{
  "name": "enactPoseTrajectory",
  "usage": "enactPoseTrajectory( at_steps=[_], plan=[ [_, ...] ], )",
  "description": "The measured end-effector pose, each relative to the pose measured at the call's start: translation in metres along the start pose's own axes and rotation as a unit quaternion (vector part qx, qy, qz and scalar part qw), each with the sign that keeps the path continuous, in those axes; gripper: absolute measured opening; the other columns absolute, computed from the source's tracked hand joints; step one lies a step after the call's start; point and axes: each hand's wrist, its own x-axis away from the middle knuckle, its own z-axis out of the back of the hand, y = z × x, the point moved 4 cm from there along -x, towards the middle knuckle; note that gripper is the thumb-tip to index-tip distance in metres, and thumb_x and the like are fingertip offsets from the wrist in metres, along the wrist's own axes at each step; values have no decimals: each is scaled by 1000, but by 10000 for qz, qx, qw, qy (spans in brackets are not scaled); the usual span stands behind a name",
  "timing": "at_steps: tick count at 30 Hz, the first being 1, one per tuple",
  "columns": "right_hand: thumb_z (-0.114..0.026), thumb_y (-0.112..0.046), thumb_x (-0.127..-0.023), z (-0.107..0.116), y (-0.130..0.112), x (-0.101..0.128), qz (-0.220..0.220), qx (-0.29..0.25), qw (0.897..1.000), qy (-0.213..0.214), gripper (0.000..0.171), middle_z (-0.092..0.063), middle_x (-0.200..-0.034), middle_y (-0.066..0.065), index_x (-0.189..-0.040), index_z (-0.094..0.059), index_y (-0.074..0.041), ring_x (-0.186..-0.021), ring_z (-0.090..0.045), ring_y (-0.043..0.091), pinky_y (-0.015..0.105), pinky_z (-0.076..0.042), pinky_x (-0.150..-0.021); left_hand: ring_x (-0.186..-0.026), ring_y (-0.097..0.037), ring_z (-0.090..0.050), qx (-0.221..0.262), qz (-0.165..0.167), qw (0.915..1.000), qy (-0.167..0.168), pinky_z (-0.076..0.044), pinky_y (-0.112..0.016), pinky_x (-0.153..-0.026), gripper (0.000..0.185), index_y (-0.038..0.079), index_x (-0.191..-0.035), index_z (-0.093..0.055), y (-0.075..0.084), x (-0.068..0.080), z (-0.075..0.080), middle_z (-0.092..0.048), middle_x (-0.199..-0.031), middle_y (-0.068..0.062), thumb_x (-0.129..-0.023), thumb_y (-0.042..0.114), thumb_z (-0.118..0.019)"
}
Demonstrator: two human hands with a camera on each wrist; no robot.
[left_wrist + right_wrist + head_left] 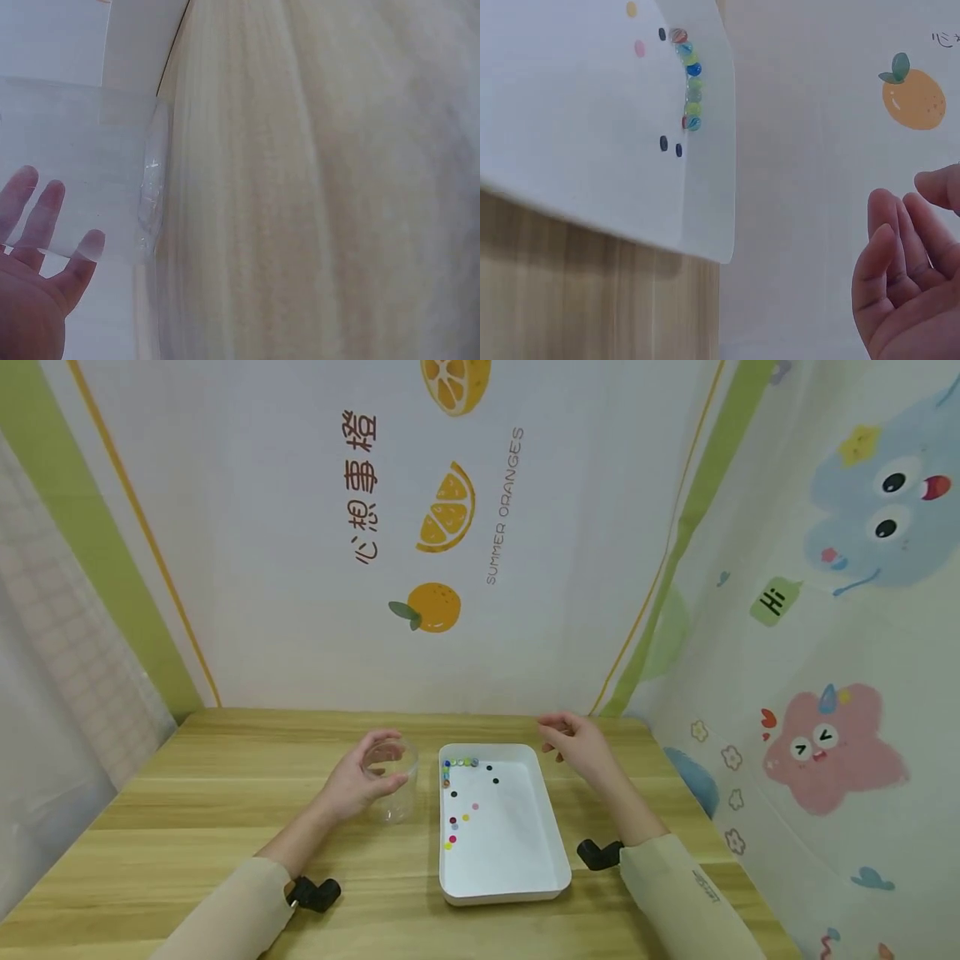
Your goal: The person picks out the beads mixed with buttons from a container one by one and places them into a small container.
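On the wooden table stands a clear plastic cup (395, 781), and my left hand (375, 768) grips it from the left side. Through the cup (90, 172) in the left wrist view I see my left fingers (45, 214) curled round its wall. Right of the cup lies a white tray (517, 852). A row of glass marbles (459, 762) sits in its far left corner, with small coloured and black beads (459, 820) scattered along its left side. My right hand (558, 742) hovers over the table past the tray's far right corner, fingers loosely curled, holding nothing.
The table (217, 802) is boxed in by printed cloth walls at the back and both sides. In the right wrist view the tray (562, 157) and marbles (692, 81) lie left of my right hand (911, 247).
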Motion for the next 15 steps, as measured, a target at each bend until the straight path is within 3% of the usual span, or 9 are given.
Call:
enactPoseTrajectory(
  at_steps=[11, 15],
  plan=[
    [-73, -24, -107, -25, -13, -20, 33, -985, 9913, -878, 39, -75, -128, 5, -145, -69, -16, -99, -75, 19, 30, -57, -77, -138, -49, -62, 66, -14, 10000, 43, -48, -69, -114, 70, 5, -155, -47, -2, -1, 1, -64, -147, -29, -95, 8, -83],
    [-74, -21, -106, -34, -14, -26, 70, -1230, 9854, -1179, 44, -73, -134, 9, -148, -66, -12, -103, -74, 20, 30, -57, -79, -138, -50, -61, 108, 35, 9999, 16, -55, -61, -109, 70, 7, -155, -48, -2, -1, 1, -64, -148, -28, -95, 8, -84]
  ],
)
